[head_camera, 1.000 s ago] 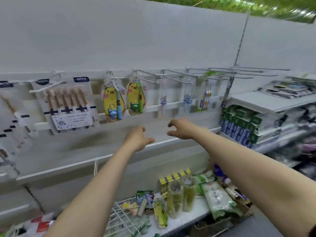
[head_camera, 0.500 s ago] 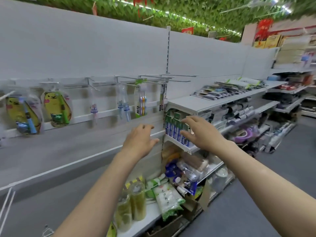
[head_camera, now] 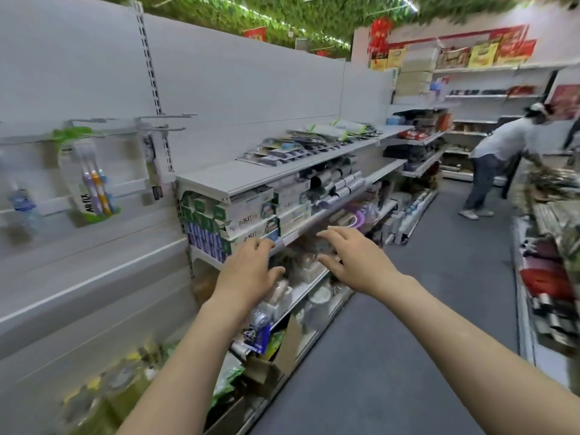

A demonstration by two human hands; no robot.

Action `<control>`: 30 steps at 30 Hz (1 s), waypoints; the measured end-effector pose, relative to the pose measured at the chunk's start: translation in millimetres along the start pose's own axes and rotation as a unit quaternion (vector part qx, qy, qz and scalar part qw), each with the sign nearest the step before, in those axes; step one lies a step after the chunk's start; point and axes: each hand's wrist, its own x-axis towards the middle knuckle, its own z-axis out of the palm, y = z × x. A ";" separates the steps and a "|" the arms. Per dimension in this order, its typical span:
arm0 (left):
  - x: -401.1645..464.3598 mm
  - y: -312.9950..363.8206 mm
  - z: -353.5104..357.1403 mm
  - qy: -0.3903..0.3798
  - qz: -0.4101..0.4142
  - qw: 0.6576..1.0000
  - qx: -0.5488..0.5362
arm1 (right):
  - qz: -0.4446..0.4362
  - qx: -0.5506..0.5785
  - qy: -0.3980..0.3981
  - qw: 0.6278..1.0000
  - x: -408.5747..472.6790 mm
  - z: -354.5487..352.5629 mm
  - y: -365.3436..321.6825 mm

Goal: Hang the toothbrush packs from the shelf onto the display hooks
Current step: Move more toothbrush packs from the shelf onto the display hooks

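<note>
Several flat toothbrush packs point(head_camera: 309, 142) lie in rows on the top shelf point(head_camera: 238, 178) to the right of the wall panel. One green-topped toothbrush pack point(head_camera: 91, 180) hangs on a display hook point(head_camera: 78, 128) at the left; two bare hooks point(head_camera: 163, 120) stick out beside it. My left hand point(head_camera: 251, 271) and my right hand point(head_camera: 354, 259) are both stretched forward in front of the lower shelves, fingers relaxed and spread, holding nothing. Both hands are well below the shelf with the packs.
Boxes of toothpaste point(head_camera: 251, 218) fill the shelf under the packs. Lower shelves hold bottles and bags point(head_camera: 260, 334). The grey aisle floor point(head_camera: 423, 309) runs to the right. A person in a white shirt point(head_camera: 499, 158) bends over goods at the far end.
The view has swung to the right, from the hook wall to the shelving unit. Both hands travelled right with it and stayed empty.
</note>
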 end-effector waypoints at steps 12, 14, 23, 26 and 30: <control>200.8 53.9 78.9 -0.020 0.057 0.998 0.026 | 0.050 0.015 0.003 0.999 115.2 27.2 171.9; 250.4 60.1 92.6 -0.012 0.073 0.997 0.032 | 0.054 0.012 -0.001 0.998 149.4 26.6 202.7; 463.2 110.8 160.3 -0.012 0.112 0.994 0.005 | 0.093 -0.003 -0.007 0.996 287.3 32.7 363.1; 524.0 134.6 198.1 -0.019 0.120 0.992 0.014 | 0.102 -0.005 -0.006 0.995 318.2 45.0 428.0; 606.6 176.6 250.5 -0.016 0.129 0.991 0.024 | 0.102 -0.003 0.012 0.995 359.2 56.0 526.2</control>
